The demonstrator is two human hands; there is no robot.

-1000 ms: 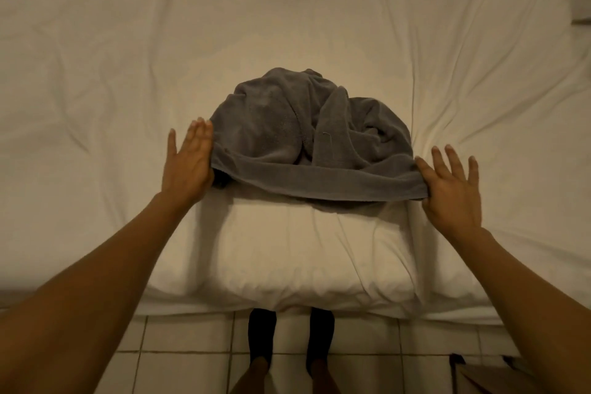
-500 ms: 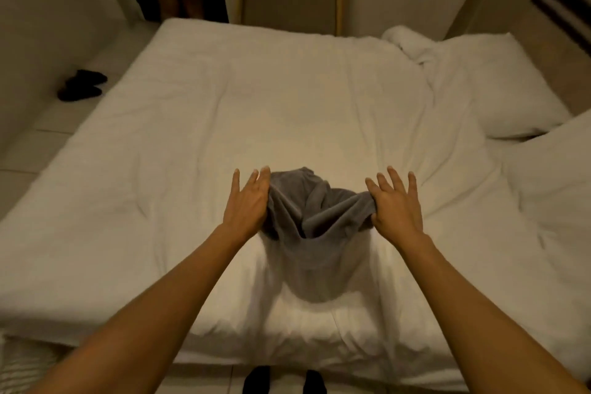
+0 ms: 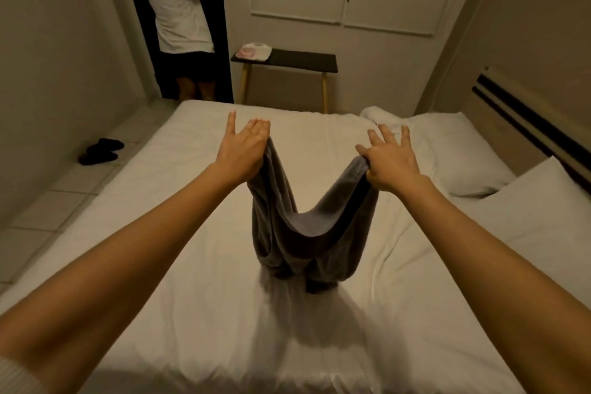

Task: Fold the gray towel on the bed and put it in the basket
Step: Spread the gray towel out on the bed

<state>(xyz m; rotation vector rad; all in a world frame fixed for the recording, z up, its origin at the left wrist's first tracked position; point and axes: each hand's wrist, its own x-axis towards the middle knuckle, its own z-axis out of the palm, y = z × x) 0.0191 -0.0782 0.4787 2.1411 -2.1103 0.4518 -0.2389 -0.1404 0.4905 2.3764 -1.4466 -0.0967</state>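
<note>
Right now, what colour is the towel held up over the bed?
Plain dark gray, no pattern: the towel shows best in the head view, against the white bed.

Gray towel [image 3: 297, 227] went from a bunched heap lying on the bed [image 3: 198, 265] to lifted: it now hangs in a sagging V between the fingers, low end just touching the sheet. Left hand [image 3: 244, 147] and right hand [image 3: 391, 161], a second ago flat beside the near hem, have risen and moved closer, each pinching a top corner under the thumb, other fingers splayed forward. View tipped up: far wall, bench [image 3: 284, 57] and a person [image 3: 182, 9] in the doorway now show.
</note>
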